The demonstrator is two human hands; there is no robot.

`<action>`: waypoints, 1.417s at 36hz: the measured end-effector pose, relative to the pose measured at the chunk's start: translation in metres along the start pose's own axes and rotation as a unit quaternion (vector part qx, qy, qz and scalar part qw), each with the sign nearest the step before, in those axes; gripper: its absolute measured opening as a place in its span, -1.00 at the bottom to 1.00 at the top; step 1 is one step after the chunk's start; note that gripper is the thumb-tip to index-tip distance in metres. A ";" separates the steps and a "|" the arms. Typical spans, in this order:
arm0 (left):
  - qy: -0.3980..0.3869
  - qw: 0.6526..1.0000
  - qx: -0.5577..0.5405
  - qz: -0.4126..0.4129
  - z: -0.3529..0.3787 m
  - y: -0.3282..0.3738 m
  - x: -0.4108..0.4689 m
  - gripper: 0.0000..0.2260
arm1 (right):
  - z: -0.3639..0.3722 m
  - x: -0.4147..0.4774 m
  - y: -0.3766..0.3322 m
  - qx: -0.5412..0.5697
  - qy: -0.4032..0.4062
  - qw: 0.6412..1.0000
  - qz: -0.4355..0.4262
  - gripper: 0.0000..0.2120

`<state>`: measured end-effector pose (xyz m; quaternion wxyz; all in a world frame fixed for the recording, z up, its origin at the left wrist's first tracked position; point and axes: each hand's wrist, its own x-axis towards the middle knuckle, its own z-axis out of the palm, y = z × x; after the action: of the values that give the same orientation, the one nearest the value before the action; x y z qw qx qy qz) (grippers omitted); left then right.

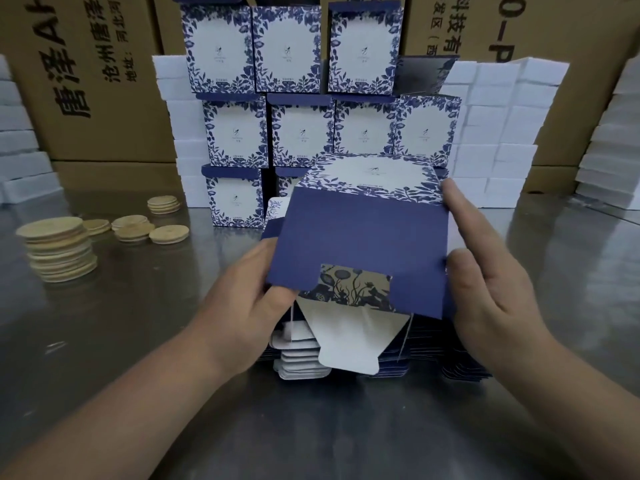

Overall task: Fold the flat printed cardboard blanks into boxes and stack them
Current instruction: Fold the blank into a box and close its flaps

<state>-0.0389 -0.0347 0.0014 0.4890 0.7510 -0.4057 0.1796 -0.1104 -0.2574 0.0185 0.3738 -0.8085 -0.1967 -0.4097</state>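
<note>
Up off the steel table (311, 431) and held between both hands: a half-folded box (363, 233), plain navy panel facing the camera, blue-leaf printed face tipped away on top. Gripped at its lower left corner by the left hand (242, 306), fingers curled in under the navy panel and clamped on the card. On the other side, steadied by the right hand (495, 306): index finger (453, 202) straight up along the right edge to the top corner, another fingertip pressed on the panel's edge lower down, fingers spread apart, not curled round anything. Hanging loose from the bottom, a white inner flap (346, 337) with a tongue at its end, not tucked in. Directly underneath, flat on the table, the pile of flat blanks (301, 363), white tabs fanned at the left, navy edges at the right. Behind, stacked three rows high, the finished boxes (235, 133), white fronts framed in blue leaves, navy top flaps showing. Off to the left, a tall stack of wooden discs (59, 251), smaller heaps scattered just beyond. Flanking the boxes, columns of white blocks (491, 126); at the very back, brown cartons (100, 81) printed in black characters.
</note>
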 end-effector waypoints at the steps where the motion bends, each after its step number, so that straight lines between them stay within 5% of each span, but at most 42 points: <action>1: 0.013 1.000 -0.009 -0.002 0.001 0.002 0.001 -0.73 | 0.001 0.000 0.000 -0.007 -0.015 1.000 -0.007 -0.57; 13: 0.057 0.998 0.000 -0.012 0.005 0.017 -0.001 -0.90 | 0.001 -0.004 -0.002 0.033 -0.174 0.983 0.056 0.21; 22: 0.047 0.999 0.005 0.008 0.005 0.017 -0.001 -0.82 | 0.004 -0.005 0.001 -0.003 -0.124 0.992 -0.012 -0.09; 30: 0.093 0.995 0.024 -0.003 0.004 0.016 0.000 -0.44 | 0.000 -0.009 0.011 0.014 -0.068 0.996 -0.049 -0.36; 39: 0.094 0.985 0.131 0.056 0.001 0.015 -0.001 -0.56 | 0.003 -0.012 0.010 -0.023 0.009 0.998 -0.058 -0.59; 51: 0.070 0.976 0.192 0.078 0.000 0.017 -0.001 -0.58 | 0.002 -0.011 0.006 -0.122 0.014 0.989 -0.077 -0.56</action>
<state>-0.0529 -0.0373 0.0113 0.3470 0.7825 -0.3862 0.3438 -0.1117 -0.2598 0.0057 0.2423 -0.8247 -0.2015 -0.4696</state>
